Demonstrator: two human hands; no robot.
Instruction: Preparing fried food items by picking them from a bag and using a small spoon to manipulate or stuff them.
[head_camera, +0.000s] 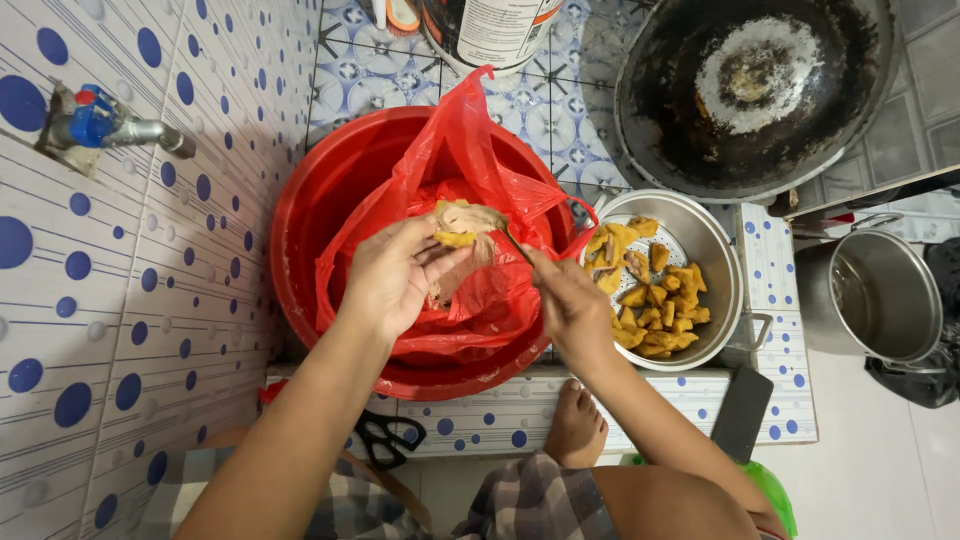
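Observation:
My left hand (395, 275) holds a pale, yellowish piece of raw chicken (460, 225) over a red plastic bag (470, 170). The bag lies open inside a large red basin (320, 215). My right hand (570, 305) grips a small knife (515, 243) whose blade touches the piece. To the right stands a metal colander (715, 250) holding several yellow chicken pieces (655, 300).
A blackened wok (750, 90) rests at the top right, with a steel pot (885, 295) lower right. Black scissors (388, 438) lie on the tiled ledge by my bare foot (577, 425). A tap (105, 122) juts from the dotted left wall. A white bucket (490, 30) stands behind the basin.

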